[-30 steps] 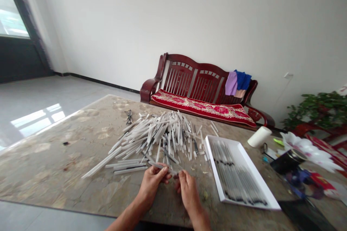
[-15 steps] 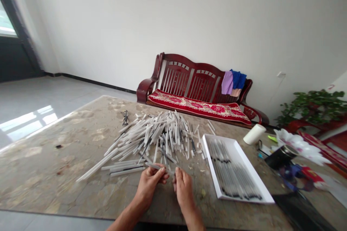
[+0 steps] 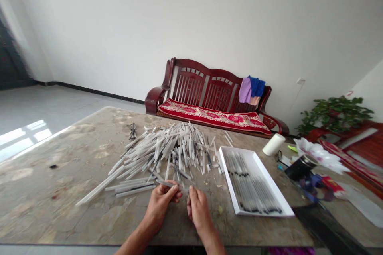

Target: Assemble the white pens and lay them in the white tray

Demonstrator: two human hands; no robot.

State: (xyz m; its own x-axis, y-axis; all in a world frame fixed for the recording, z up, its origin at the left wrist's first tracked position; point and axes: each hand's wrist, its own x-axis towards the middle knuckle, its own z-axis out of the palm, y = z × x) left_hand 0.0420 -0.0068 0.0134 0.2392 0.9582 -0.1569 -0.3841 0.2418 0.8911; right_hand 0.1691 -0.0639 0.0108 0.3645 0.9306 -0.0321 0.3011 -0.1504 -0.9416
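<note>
1. Pinched between thumb and fingers of the left hand [image 3: 160,203] was one slim greyish tube [image 3: 165,183], its inner end pointed toward the right hand [image 3: 199,209]. Right-hand fingers were curled just beside that end; whether anything was held there could not be told.
2. At twelve o'clock from the hands, one heap of pale tubes [image 3: 167,147] was spread on the table [image 3: 74,199], too many to be counted.
3. At three o'clock, two rows of dark-tipped sticks [image 3: 254,193] were laid in one white tray [image 3: 259,162].
4. Farther toward three, any print on one red packet [image 3: 332,186] was too blurred to be read.
5. One pair of glasses [image 3: 132,130] was placed at eleven, one white roll [image 3: 273,144] at two.
</note>
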